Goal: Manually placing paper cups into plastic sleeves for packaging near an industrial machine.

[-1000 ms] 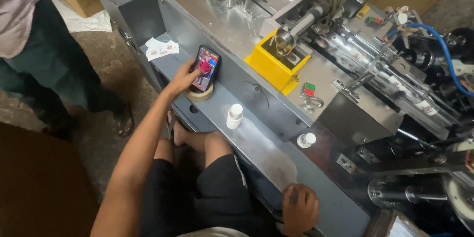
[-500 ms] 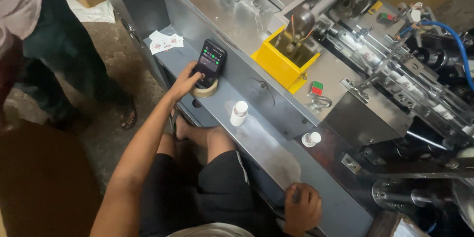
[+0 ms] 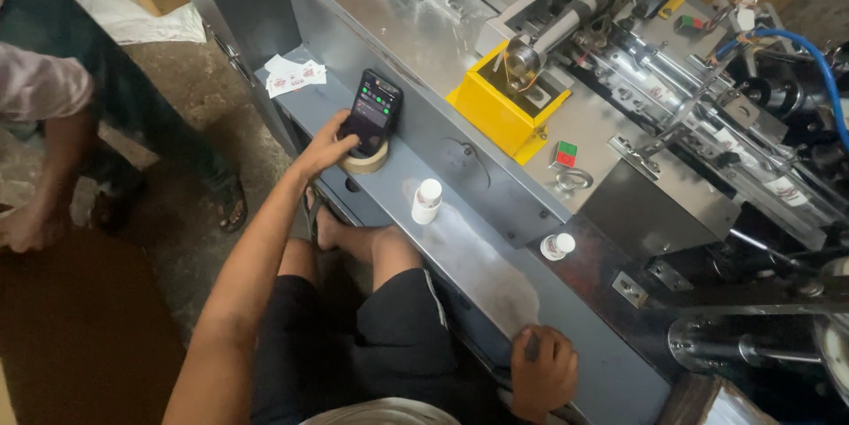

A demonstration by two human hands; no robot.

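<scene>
At the far left stands another person, whose hand [image 3: 31, 229] hangs low beside a dark trouser leg, well apart from the grey machine ledge [image 3: 495, 279]. The person's left arm stretches forward and up from the lower left, nearly straight, to the ledge's left end. There the left hand [image 3: 329, 146] is loosely curled, its fingers touching the lower edge of a dark phone [image 3: 373, 112] with a lit screen; the phone stands tilted, propped on a roll of tan tape [image 3: 368, 160] that lies flat on the ledge, and leans against the machine's grey wall. Further along the ledge, near its middle, a small white bottle [image 3: 426, 202] stands upright, and another small white bottle [image 3: 557, 246] sits beyond it against the wall. At the ledge's near right end, the right hand [image 3: 541, 372] rests with fingers bent over the front edge, gripping the edge itself and holding nothing else.
</scene>
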